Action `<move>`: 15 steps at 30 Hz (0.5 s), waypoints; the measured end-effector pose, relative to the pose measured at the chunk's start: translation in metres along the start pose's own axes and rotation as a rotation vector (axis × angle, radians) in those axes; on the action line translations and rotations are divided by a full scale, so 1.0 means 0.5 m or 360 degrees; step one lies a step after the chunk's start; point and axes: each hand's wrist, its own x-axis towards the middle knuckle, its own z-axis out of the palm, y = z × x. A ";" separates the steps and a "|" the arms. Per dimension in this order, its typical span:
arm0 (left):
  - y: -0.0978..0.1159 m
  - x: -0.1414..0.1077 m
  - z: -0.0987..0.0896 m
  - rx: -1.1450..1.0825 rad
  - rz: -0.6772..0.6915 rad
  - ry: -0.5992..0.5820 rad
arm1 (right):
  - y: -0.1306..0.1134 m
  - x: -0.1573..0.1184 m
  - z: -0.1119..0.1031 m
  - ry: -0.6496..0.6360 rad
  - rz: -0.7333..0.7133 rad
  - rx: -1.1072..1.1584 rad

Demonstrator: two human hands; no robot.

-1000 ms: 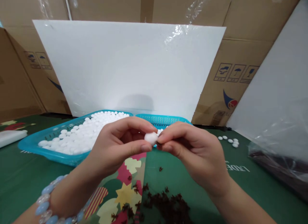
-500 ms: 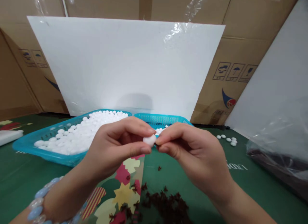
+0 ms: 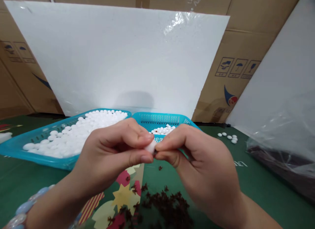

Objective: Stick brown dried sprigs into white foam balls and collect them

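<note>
Between the thumb and forefinger of my left hand is a small white ball. My right hand meets it from the right, its thumb and forefinger pinched at the ball's edge around a small dark piece, mostly hidden by the fingertips. Below both hands lies a pile of small dark brown pieces. Behind my left hand, a blue basket holds many white balls. A second blue basket behind the fingertips contains several white balls, one with a brown spot.
Several loose white balls lie at the right on the green tablecloth. A clear plastic bag with dark contents sits at the right edge. A white panel and cardboard boxes stand behind the baskets.
The view has shifted slightly to the right. My fingertips have closed in tighter around the ball, and more of the second basket's contents shows behind them.
</note>
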 end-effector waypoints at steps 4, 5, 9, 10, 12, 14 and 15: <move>-0.001 0.000 0.002 0.0023 0.0018 -0.0016 | 0.001 -0.006 -0.005 -0.0005 0.0150 0.0134; -0.002 0.000 0.002 0.0029 0.0027 -0.0013 | 0.002 -0.007 -0.006 -0.0026 0.0170 0.0141; -0.003 -0.002 0.007 -0.0040 0.0039 -0.0003 | 0.004 -0.001 -0.011 -0.0093 0.0094 0.0091; -0.003 -0.003 0.008 -0.0065 0.0048 -0.0006 | 0.004 0.001 -0.012 -0.0110 0.0070 0.0098; -0.003 -0.005 0.011 -0.0111 0.0063 0.0002 | 0.006 0.003 -0.010 -0.0178 0.0032 0.0107; -0.004 -0.007 0.013 -0.0140 0.0076 0.0014 | 0.010 0.000 -0.005 -0.0206 -0.0034 0.0116; -0.005 -0.007 0.013 -0.0157 0.0076 0.0026 | 0.012 -0.003 -0.002 -0.0170 -0.0063 0.0141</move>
